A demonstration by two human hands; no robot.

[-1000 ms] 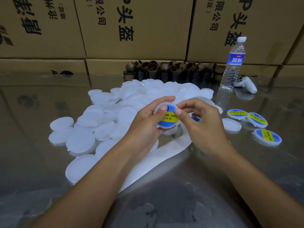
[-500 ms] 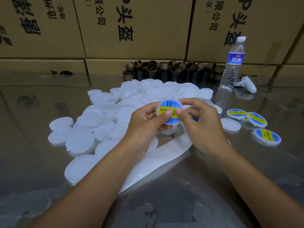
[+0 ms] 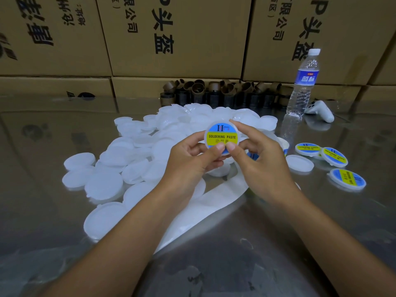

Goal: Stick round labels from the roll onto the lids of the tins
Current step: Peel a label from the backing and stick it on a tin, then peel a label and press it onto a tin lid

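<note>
Glossy counter [image 3: 235,264] below; fingers [image 3: 244,129] of left hand [image 3: 190,161] and right hand [image 3: 265,166] pinch the labelled lid [image 3: 222,136] between them by its rim, probably light, thin, slick plastic, so grip the edges.

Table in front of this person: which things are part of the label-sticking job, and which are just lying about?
Part of the job: the held lid, pinched by the left hand and right hand; the blank lids; the finished lids; the white backing strip.

Just lying about: the water bottle, the white controller, the brown tubes, the cardboard boxes.
</note>
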